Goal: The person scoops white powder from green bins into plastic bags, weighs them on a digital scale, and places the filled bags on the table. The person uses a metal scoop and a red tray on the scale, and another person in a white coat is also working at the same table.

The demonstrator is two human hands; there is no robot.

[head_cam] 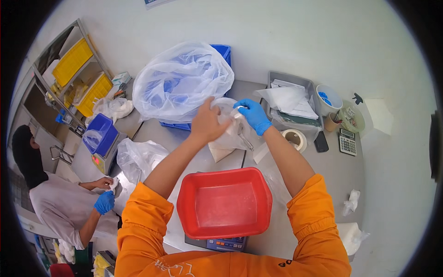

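Observation:
My right hand (253, 116), in a blue glove, pinches the gathered white top of a clear plastic bag (230, 136). Beside it, my bare left hand (207, 121) is slightly blurred, its fingers spread against the bag's left side; I see nothing held in it. A metal utensil's handle (245, 140) shows at the bag, and pale contents (219, 152) lie at its lower end. Nearer my body, a red plastic basin (226, 207) with a bare bottom rests on a digital scale (225, 244).
A blue crate (221, 52) lined with a large plastic bag (183, 83) stands behind my hands. On the right are a grey tray of papers (315, 90), a tape roll (296, 138), a phone (322, 142) and a calculator (347, 142). A co-worker (65, 204) works at left beside a blue bin (98, 135).

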